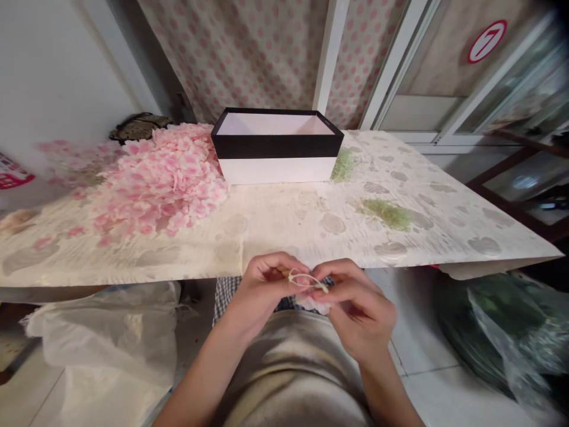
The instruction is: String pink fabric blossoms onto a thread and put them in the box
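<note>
Both hands are close together in front of my lap, just off the table's near edge. My left hand [273, 281] pinches one side of a thin pale green looped stem [306, 276]. The stem's thicker tip is between the fingertips of my right hand [353, 296]. Something whitish, perhaps petals [313, 303], hangs below the fingers, partly hidden by them. On the table's left part lies a large heap of pink and white blossoms [164, 178]. A box [278, 169], white with a black rim, stands open at the back middle.
Green wispy sprigs [386, 213] lie on the patterned tablecloth [284, 225], with more beside the box. A dark patterned item [140, 126] sits behind the blossoms. Below the table are a white plastic bag [111, 350] at left and a dark green container [493, 326] at right.
</note>
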Demonstrator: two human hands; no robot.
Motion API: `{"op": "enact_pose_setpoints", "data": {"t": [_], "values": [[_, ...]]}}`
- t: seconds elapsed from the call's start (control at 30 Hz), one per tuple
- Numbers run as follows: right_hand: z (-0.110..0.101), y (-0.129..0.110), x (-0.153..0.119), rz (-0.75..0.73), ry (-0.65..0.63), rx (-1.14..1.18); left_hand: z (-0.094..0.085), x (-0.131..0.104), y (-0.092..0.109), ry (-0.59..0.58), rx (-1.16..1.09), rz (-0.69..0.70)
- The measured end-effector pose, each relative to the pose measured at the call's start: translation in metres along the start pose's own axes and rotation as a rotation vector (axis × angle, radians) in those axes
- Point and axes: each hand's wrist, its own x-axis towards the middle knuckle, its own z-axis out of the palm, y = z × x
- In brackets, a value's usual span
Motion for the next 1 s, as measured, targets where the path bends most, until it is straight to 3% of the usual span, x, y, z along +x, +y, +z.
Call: {"op": "enact_pose_setpoints", "data": {"t": [0.33,1.0], "values": [[-0.007,-0.004,-0.002,-0.004,-0.056,0.009,0.004,-0.005,-0.004,-0.047,-0.061,0.002],[-0.022,-0.014,-0.002,0.075,-0.236,-0.123,0.000,-0.009,-0.002,-0.075,0.201,0.045]]}}
